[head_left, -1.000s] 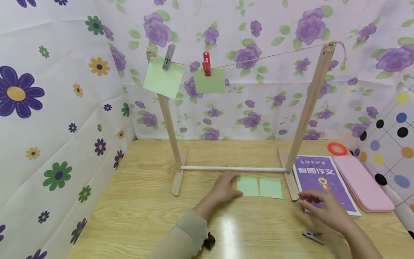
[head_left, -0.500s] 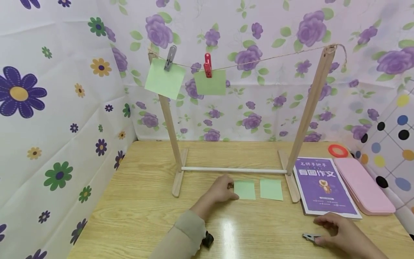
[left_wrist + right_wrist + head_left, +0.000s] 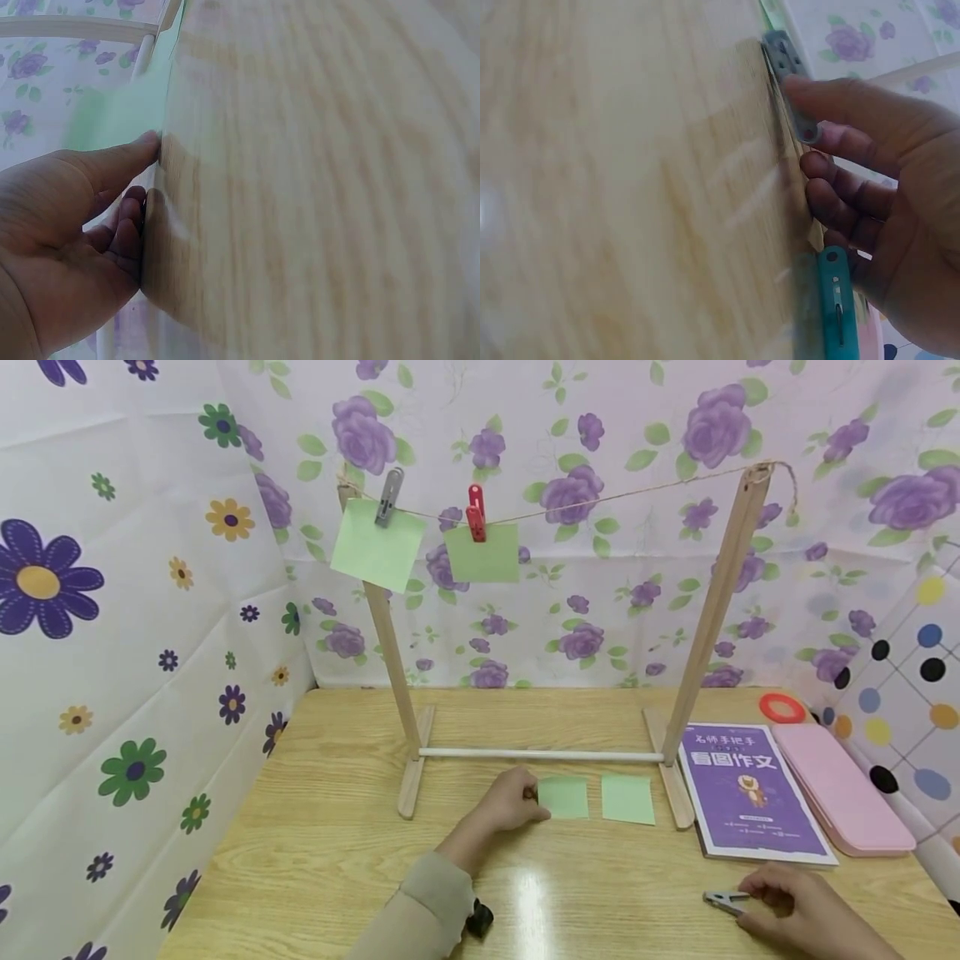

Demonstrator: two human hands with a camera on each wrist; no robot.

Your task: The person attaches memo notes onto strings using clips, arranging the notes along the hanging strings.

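– Compared with a second ago, the left note [image 3: 562, 798] is now set farther from the right note [image 3: 628, 799], and the right hand [image 3: 798, 910] is brought down to the loose grey clip [image 3: 723, 902].
– How is the loose grey clip held?
– It is pinched by its handle end between thumb and finger, near the counter [image 3: 322, 860], in front of the wooden stand [image 3: 713, 618] and toward its right.
– And the left hand [image 3: 512, 800]?
– The left note's edge is touched by its thumb and bent fingers, in front of the stand; whether the paper is pinched cannot be told.
– What else is seen?
– Two green notes are hung high toward the stand's left, by a grey peg [image 3: 390, 497] and a red peg [image 3: 476, 513]; a purple book [image 3: 750, 793] is laid just beside the stand's right foot.
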